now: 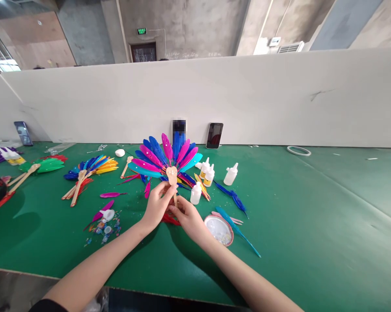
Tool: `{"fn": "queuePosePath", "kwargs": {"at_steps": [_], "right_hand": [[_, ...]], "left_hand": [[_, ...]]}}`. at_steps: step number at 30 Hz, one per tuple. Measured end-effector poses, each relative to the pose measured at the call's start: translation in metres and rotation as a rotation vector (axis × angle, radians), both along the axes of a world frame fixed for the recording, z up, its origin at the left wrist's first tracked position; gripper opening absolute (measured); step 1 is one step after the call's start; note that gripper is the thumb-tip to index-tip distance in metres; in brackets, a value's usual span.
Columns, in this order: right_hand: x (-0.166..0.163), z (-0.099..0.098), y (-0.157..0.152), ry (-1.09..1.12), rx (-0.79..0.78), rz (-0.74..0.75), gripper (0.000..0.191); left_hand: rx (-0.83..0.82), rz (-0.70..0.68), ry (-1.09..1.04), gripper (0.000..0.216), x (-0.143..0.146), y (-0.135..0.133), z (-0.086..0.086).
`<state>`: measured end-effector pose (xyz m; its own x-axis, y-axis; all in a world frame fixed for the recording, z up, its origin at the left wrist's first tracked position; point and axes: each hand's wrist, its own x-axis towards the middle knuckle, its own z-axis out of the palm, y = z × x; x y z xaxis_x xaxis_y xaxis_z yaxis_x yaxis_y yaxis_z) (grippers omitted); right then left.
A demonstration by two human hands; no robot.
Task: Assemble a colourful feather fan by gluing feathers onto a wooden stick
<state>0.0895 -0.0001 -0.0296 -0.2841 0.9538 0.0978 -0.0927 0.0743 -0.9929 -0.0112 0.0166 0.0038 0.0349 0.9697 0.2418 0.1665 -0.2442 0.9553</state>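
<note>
A feather fan (171,173) stands upright above the table, its blue, magenta and turquoise feathers spread from a wooden handle. Small pale dots show on the feathers and on the wooden piece. My left hand (157,203) pinches the handle just under its wide part. Lower down, my right hand (184,211) has its fingers closed round the same handle. Behind the fan lie loose feathers, partly hidden. Small glue bottles (209,175) stand to the right of it, with another white bottle (196,193) close to my right hand.
A round lid (219,229) with small beads lies beside a turquoise feather (237,229). Sequins and bits (106,227) are scattered at left. Other feather fans (91,169) lie farther left. Phones (214,135) lean on the white partition (280,99). A white ring (298,151) lies at right.
</note>
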Motion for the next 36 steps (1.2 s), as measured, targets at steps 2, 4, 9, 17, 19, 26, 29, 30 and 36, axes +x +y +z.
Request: {"fn": "queuePosePath", "kwargs": {"at_steps": [2,4,9,17,19,26,29,30,36], "right_hand": [[0.000,0.001,-0.001,0.000,-0.002,0.021,0.012],[0.001,0.004,-0.002,0.004,-0.027,0.069,0.015],[0.004,0.016,-0.005,0.131,-0.186,0.269,0.025],[0.017,0.020,-0.002,0.430,-0.391,0.490,0.025],[0.019,0.020,-0.001,0.489,-0.419,0.557,0.027],[0.023,0.021,-0.003,0.423,-0.414,0.664,0.029],[0.024,0.026,-0.006,0.242,-0.311,0.660,0.037],[0.024,0.027,-0.006,0.146,-0.246,0.630,0.040],[0.028,0.028,0.001,-0.547,0.194,0.025,0.026]], "left_hand": [[0.020,0.002,0.027,0.023,-0.001,0.000,0.000],[0.052,0.016,0.068,0.023,-0.001,0.000,0.000],[0.143,0.122,0.246,0.028,-0.004,0.003,0.006],[0.120,-0.068,0.569,0.012,-0.017,0.000,0.021],[0.141,-0.109,0.662,0.019,-0.021,-0.003,0.022],[0.229,-0.129,0.772,0.026,-0.024,-0.013,0.023],[0.240,-0.085,0.850,0.025,-0.025,-0.015,0.024],[0.247,-0.075,0.882,0.025,-0.026,-0.016,0.025],[0.268,-0.048,1.012,0.024,-0.034,-0.019,0.026]]}}
